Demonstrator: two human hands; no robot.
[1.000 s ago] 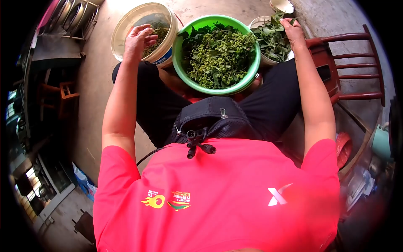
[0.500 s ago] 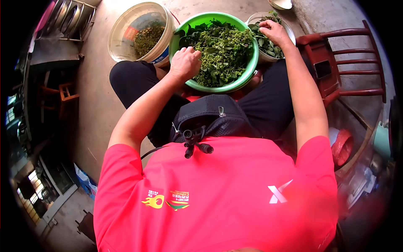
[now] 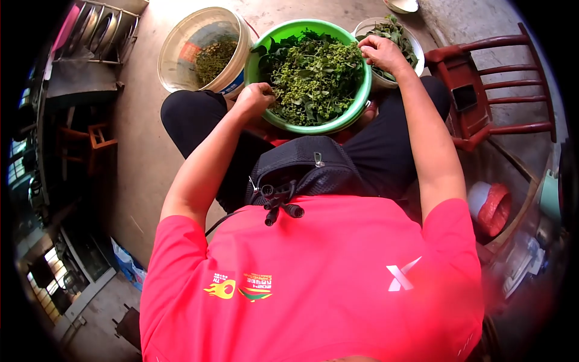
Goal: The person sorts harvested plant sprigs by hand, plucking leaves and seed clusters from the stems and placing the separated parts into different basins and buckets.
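Well, sprigs (image 3: pixel 316 78) fill the green basin (image 3: pixel 307 129); the left hand (image 3: pixel 254 99) is curled at its left rim, the right hand (image 3: pixel 385 55) at its right, apart; whether either grips anything, I can't tell.

1 head-worn camera looks forward and down.

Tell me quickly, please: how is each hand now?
Left hand: curled, at the tub; whether holding anything cannot be told.
Right hand: curled, at the tub; whether holding anything cannot be told.
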